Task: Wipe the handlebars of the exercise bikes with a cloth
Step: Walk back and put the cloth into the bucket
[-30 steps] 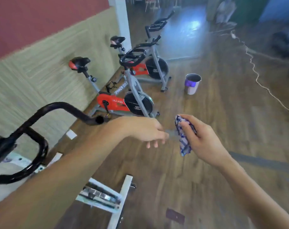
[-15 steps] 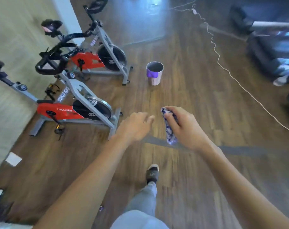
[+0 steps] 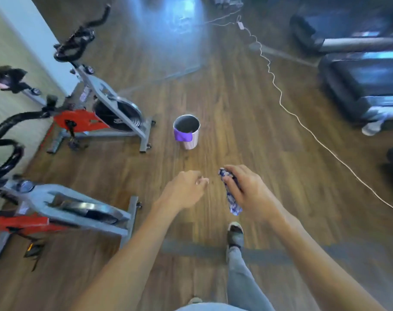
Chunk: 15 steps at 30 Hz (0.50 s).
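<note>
My right hand (image 3: 247,189) grips a bunched blue-and-white cloth (image 3: 230,196) that hangs down from its fingers. My left hand (image 3: 186,189) hovers beside it with loosely curled fingers and holds nothing. Two red and grey exercise bikes stand on the left. The near bike (image 3: 63,209) has black handlebars (image 3: 4,142) at the left edge. The far bike (image 3: 110,108) carries black handlebars (image 3: 76,43) higher up near the white pillar. Both hands are well away from either handlebar.
A small bucket (image 3: 187,133) with a purple cloth over its rim stands on the wood floor ahead. A white cable (image 3: 303,122) snakes across the floor at right. Dark treadmills (image 3: 361,81) fill the right side. My foot (image 3: 235,234) steps forward.
The view has swung right and moved forward past the first bike. The bucket and both bikes appear closer. My hands keep their pose, the right one still holding the cloth.
</note>
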Available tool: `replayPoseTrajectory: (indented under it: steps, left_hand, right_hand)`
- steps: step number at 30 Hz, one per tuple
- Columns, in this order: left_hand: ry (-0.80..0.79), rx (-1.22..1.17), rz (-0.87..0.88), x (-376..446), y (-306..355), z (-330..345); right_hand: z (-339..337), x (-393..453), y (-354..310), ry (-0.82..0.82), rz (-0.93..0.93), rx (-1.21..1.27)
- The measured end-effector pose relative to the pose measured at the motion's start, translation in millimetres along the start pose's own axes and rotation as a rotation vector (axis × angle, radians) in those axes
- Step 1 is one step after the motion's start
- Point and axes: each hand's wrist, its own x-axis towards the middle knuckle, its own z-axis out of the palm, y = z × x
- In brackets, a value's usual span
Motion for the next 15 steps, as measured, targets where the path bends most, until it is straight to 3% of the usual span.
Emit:
replayPoseTrajectory:
  steps: [10,15]
  left_hand:
    - [0.109,-0.156,-0.166,242,85,-38]
    - [0.089,-0.187,-0.240,345,100,-67]
  right_hand:
    - [-109,269,113,-0.192,-0.180,-0.210]
    - [-134,390,147,-0.286,-0.416,-0.397]
